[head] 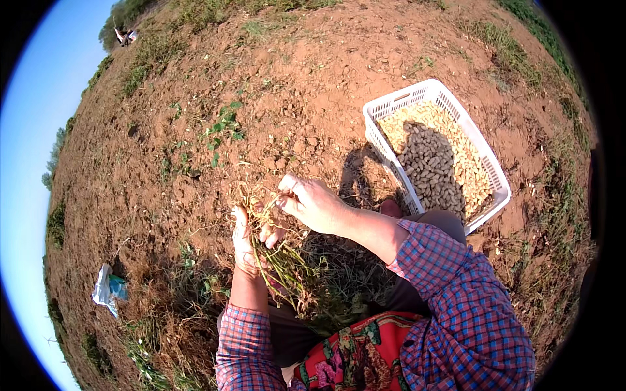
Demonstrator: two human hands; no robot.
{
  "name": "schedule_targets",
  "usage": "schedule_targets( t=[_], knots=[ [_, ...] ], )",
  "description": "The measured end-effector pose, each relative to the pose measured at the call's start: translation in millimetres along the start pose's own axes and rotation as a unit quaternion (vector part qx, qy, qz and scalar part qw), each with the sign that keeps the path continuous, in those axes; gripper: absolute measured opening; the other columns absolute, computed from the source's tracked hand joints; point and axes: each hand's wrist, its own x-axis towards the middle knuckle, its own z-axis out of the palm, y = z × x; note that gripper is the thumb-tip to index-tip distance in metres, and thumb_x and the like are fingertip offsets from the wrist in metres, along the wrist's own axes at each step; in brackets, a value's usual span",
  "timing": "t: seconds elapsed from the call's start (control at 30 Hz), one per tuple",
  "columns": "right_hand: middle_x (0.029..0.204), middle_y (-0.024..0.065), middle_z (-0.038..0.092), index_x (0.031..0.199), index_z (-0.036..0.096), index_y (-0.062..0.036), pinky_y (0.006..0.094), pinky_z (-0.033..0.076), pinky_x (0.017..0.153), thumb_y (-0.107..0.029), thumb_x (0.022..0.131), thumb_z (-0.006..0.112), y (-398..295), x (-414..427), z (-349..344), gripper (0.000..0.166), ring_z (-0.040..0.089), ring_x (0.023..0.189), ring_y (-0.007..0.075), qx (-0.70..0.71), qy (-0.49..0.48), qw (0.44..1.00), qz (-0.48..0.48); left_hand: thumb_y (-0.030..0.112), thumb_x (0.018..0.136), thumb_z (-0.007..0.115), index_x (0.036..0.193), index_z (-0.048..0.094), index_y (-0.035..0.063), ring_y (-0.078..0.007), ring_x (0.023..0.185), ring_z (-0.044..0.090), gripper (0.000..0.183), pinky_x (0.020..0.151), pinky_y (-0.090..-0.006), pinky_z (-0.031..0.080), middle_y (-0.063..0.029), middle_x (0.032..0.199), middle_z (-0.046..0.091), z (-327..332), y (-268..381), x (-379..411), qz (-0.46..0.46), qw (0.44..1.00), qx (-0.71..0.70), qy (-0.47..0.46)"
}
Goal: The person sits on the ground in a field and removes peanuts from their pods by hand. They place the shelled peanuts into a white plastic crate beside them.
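My left hand (249,242) grips a bunch of uprooted peanut plants (283,269) around the stems, with the roots up and the leafy ends hanging towards my lap. At the tangled roots, my right hand (313,203) has its thumb and fingers pinched together; what exactly lies between the fingertips is too small to tell. To the right stands a white plastic crate (489,151) with slotted walls, holding many unshelled peanuts (430,161), partly in shadow. Its near corner is beside my knee.
A heap of pulled plants (166,313) lies at lower left, near a white and teal plastic bag (110,291). Small green plants (222,127) grow in the reddish soil ahead. A person (125,37) is far off at upper left. My legs are folded beneath the plants.
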Motion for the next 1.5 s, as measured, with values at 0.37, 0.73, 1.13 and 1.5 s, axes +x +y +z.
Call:
schedule_targets(
  t=[0.37, 0.73, 1.13, 1.5],
  knots=[
    [0.078, 0.0046, 0.059, 0.092, 0.058, -0.0008, 0.028, 0.043, 0.06, -0.025, 0.092, 0.055, -20, 4, -17, 0.025, 0.052, 0.068, 0.0108, 0.207, -0.183, 0.951, 0.14, 0.058, 0.092, 0.038, 0.101, 0.053, 0.0081, -0.0125, 0.039, 0.035, 0.053, 0.044, -0.0242, 0.033, -0.0001, 0.05, 0.041, -8, 11, -2, 0.04, 0.998, -0.042, -0.019],
    [0.075, 0.0129, 0.068, 0.088, 0.057, -0.0005, 0.035, 0.049, 0.055, -0.027, 0.089, 0.059, -25, -6, 9, 0.027, 0.064, 0.061, 0.021, 0.037, -0.09, 0.995, 0.031, 0.046, 0.094, 0.044, 0.112, 0.052, 0.0028, -0.0108, 0.057, 0.047, 0.048, 0.046, -0.0225, 0.038, -0.0055, 0.082, 0.06, 3, 1, -3, 0.066, 0.987, 0.131, 0.065],
    [0.069, 0.0126, 0.058, 0.088, 0.055, -0.002, 0.0383, 0.043, 0.059, -0.031, 0.095, 0.047, -36, -5, -45, 0.031, 0.058, 0.063, 0.0258, 0.095, -0.179, 0.979, -0.019, 0.05, 0.093, 0.043, 0.094, 0.051, 0.0105, -0.0102, 0.041, 0.031, 0.041, 0.04, -0.0225, 0.025, 0.0015, 0.053, 0.038, -31, 34, 2, 0.079, 0.994, 0.045, -0.054],
    [0.078, 0.0155, 0.063, 0.102, 0.06, -0.0064, 0.0423, 0.047, 0.069, -0.033, 0.091, 0.051, -21, -5, -65, 0.03, 0.062, 0.072, 0.0291, -0.166, -0.22, 0.956, 0.102, 0.038, 0.091, 0.056, 0.107, 0.054, 0.0084, -0.0143, 0.054, 0.053, 0.034, 0.044, -0.0252, 0.041, -0.0049, 0.079, 0.06, -29, 20, -6, 0.176, 0.949, 0.214, 0.153]
  ],
)
